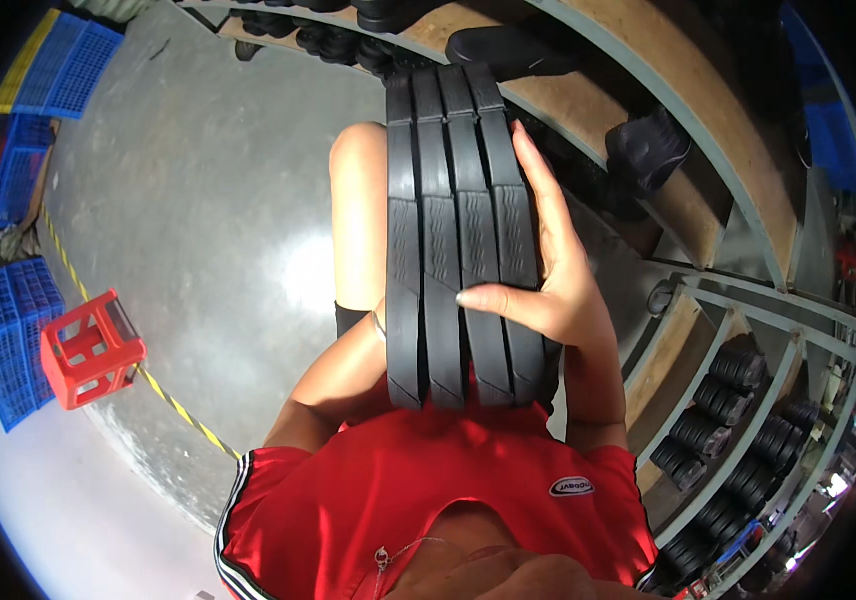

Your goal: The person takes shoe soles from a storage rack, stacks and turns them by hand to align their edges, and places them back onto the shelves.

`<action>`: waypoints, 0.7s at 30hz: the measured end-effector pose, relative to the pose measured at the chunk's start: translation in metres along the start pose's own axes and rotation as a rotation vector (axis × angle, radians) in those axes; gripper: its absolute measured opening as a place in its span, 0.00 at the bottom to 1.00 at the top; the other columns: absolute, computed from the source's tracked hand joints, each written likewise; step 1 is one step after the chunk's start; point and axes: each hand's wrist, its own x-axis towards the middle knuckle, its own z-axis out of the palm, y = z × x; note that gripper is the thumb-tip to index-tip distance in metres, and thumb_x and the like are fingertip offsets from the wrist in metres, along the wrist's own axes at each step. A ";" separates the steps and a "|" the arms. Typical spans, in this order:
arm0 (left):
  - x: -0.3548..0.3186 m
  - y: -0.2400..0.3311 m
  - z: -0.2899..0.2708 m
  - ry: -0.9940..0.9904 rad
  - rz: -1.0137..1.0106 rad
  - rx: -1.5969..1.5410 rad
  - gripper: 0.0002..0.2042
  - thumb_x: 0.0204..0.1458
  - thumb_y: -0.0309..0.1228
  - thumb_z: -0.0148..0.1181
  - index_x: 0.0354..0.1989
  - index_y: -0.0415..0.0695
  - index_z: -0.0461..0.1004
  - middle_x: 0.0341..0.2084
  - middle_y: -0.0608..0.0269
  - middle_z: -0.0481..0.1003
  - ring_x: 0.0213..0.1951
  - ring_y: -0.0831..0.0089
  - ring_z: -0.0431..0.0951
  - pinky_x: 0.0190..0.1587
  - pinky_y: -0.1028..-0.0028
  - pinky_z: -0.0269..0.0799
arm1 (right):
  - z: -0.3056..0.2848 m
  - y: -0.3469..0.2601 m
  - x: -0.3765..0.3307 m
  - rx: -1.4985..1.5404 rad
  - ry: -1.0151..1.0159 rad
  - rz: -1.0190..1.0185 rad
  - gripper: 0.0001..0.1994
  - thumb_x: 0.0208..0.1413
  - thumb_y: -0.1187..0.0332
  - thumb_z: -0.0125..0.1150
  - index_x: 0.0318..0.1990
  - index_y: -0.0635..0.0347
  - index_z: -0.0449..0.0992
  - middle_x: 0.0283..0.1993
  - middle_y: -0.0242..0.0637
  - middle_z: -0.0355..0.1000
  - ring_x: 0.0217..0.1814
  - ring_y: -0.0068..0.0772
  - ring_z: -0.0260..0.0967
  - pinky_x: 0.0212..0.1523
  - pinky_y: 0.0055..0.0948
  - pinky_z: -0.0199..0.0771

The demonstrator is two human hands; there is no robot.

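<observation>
My right hand has its fingers clamped on four long, black, rubbery soles in a row, up in front of my red cloth shirt. They hide my left hand, so I can't tell how its fingers are. Small wavy lines mark the soles. A white oval badge on my shirt has dark letters.
</observation>
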 end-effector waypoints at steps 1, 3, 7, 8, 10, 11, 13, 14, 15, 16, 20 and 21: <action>-0.001 -0.001 0.000 0.001 0.000 -0.019 0.30 0.49 0.36 0.58 0.62 0.39 0.61 0.56 0.53 0.68 0.53 0.60 0.73 0.56 0.68 0.69 | 0.001 0.002 -0.001 0.002 0.004 0.004 0.56 0.36 0.74 0.75 0.71 0.65 0.39 0.74 0.47 0.42 0.75 0.37 0.41 0.71 0.33 0.40; -0.002 -0.003 -0.003 0.003 0.004 -0.059 0.29 0.51 0.37 0.57 0.61 0.39 0.62 0.56 0.53 0.69 0.52 0.61 0.73 0.55 0.68 0.70 | 0.006 0.008 -0.001 0.196 0.054 0.052 0.53 0.39 0.76 0.72 0.71 0.66 0.40 0.72 0.46 0.48 0.73 0.36 0.46 0.70 0.31 0.43; 0.000 0.005 0.004 0.231 -0.195 -0.195 0.29 0.47 0.41 0.54 0.57 0.37 0.66 0.51 0.48 0.72 0.51 0.59 0.75 0.55 0.60 0.71 | -0.001 0.032 -0.016 0.363 0.187 0.143 0.47 0.47 0.76 0.69 0.70 0.65 0.42 0.65 0.48 0.57 0.67 0.35 0.55 0.66 0.32 0.52; 0.005 0.014 0.009 0.320 -0.237 -0.046 0.27 0.47 0.40 0.55 0.54 0.37 0.69 0.47 0.49 0.74 0.47 0.59 0.76 0.51 0.63 0.74 | -0.009 0.048 -0.023 0.308 0.165 0.137 0.47 0.49 0.72 0.69 0.70 0.65 0.41 0.66 0.50 0.53 0.68 0.38 0.53 0.66 0.34 0.52; 0.014 0.018 0.010 0.411 -0.276 0.110 0.24 0.46 0.39 0.56 0.51 0.37 0.71 0.42 0.51 0.76 0.43 0.60 0.78 0.48 0.65 0.76 | -0.008 0.055 -0.024 -0.087 0.177 0.251 0.50 0.47 0.61 0.71 0.70 0.65 0.42 0.66 0.51 0.49 0.68 0.40 0.51 0.67 0.35 0.51; 0.018 0.015 0.009 0.467 -0.272 0.238 0.22 0.47 0.38 0.57 0.48 0.38 0.72 0.39 0.52 0.77 0.40 0.62 0.78 0.45 0.67 0.76 | -0.004 0.064 -0.027 -0.560 0.177 0.258 0.51 0.45 0.59 0.72 0.70 0.64 0.42 0.66 0.51 0.50 0.68 0.40 0.51 0.67 0.36 0.50; 0.026 0.011 0.004 0.519 -0.277 0.367 0.20 0.47 0.38 0.58 0.46 0.39 0.73 0.36 0.54 0.77 0.36 0.63 0.79 0.42 0.69 0.77 | 0.010 0.046 -0.014 0.157 0.319 0.258 0.36 0.45 0.60 0.70 0.60 0.64 0.59 0.51 0.46 0.65 0.54 0.38 0.68 0.51 0.35 0.72; 0.029 0.011 0.001 0.470 -0.311 0.402 0.19 0.48 0.38 0.59 0.45 0.40 0.74 0.36 0.55 0.77 0.37 0.64 0.79 0.43 0.68 0.76 | 0.009 0.032 -0.010 0.362 0.312 0.352 0.32 0.45 0.63 0.69 0.56 0.64 0.61 0.48 0.44 0.66 0.50 0.37 0.70 0.46 0.35 0.74; 0.031 0.011 0.012 0.416 -0.349 0.439 0.18 0.48 0.39 0.59 0.44 0.41 0.75 0.36 0.56 0.77 0.39 0.65 0.78 0.45 0.68 0.75 | 0.006 0.019 -0.009 0.567 0.309 0.440 0.28 0.44 0.66 0.68 0.52 0.63 0.63 0.45 0.42 0.67 0.46 0.36 0.72 0.41 0.34 0.76; 0.026 0.012 0.025 0.417 -0.378 0.391 0.24 0.50 0.41 0.60 0.51 0.38 0.69 0.40 0.54 0.75 0.41 0.64 0.77 0.45 0.69 0.75 | 0.003 0.025 -0.008 0.626 0.354 0.477 0.26 0.43 0.72 0.65 0.52 0.63 0.64 0.43 0.42 0.68 0.45 0.35 0.72 0.43 0.31 0.77; 0.023 0.011 0.025 0.331 -0.317 0.601 0.41 0.50 0.45 0.64 0.64 0.35 0.49 0.58 0.48 0.61 0.60 0.60 0.65 0.57 0.65 0.67 | 0.002 0.037 -0.020 0.811 0.556 0.520 0.21 0.44 0.69 0.65 0.48 0.58 0.70 0.39 0.36 0.70 0.41 0.31 0.72 0.42 0.29 0.75; 0.020 0.013 0.026 0.324 -0.321 0.605 0.41 0.50 0.45 0.64 0.64 0.35 0.49 0.58 0.48 0.61 0.60 0.60 0.65 0.57 0.65 0.67 | -0.002 0.039 -0.021 0.811 0.563 0.514 0.21 0.44 0.69 0.65 0.48 0.58 0.70 0.39 0.36 0.70 0.41 0.31 0.72 0.42 0.29 0.75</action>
